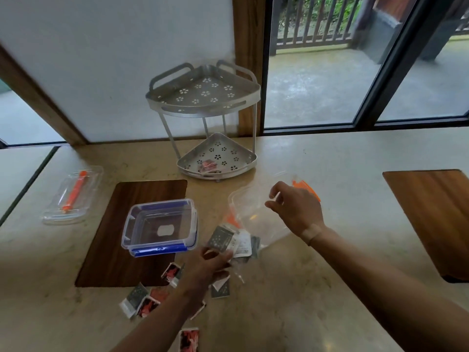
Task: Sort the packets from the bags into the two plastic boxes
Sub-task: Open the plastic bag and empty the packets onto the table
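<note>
Packets lie under left hand pinching one; right hand holds bag.

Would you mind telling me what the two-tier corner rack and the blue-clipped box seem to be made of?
The corner rack looks like matte silver-grey metal: thin punched flower holes, slim legs, dull sheen. The blue-clipped box looks like clear glossy plastic, since the dark wooden mat shows through its walls; the blue clips seem opaque plastic.

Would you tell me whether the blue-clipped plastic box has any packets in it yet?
Empty: the blue-clipped plastic box shows only its bare clear floor.
</note>
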Demonstrator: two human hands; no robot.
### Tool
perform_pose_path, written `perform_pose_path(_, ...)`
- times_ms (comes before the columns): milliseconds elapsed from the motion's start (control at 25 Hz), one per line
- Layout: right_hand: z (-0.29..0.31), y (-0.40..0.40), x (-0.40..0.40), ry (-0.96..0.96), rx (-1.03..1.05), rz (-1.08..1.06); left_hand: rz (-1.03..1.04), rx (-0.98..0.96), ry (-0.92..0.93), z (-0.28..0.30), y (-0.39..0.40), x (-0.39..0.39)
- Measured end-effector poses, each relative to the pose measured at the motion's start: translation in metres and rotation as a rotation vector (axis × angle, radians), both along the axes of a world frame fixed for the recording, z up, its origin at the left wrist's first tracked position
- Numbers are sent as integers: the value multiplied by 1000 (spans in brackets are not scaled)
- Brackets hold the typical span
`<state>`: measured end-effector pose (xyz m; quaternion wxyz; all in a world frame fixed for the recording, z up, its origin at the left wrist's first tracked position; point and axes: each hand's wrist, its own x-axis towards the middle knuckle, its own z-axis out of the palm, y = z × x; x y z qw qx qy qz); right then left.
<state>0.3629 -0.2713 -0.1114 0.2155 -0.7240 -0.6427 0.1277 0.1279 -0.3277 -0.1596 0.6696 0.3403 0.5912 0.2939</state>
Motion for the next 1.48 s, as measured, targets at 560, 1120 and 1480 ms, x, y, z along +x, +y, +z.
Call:
perform_pose_path(560, -47, 37, 9, -26, -191, 103, -96, 84, 326, 37, 37, 5)
perform_pose_path(1120, -60, 39, 23, 95, -347, 19, -121, 171, 382, 57, 74, 24)
perform_pose_path(1480, -55, 36, 21, 90, -326, -38, -110, 154, 427, 60, 89, 17)
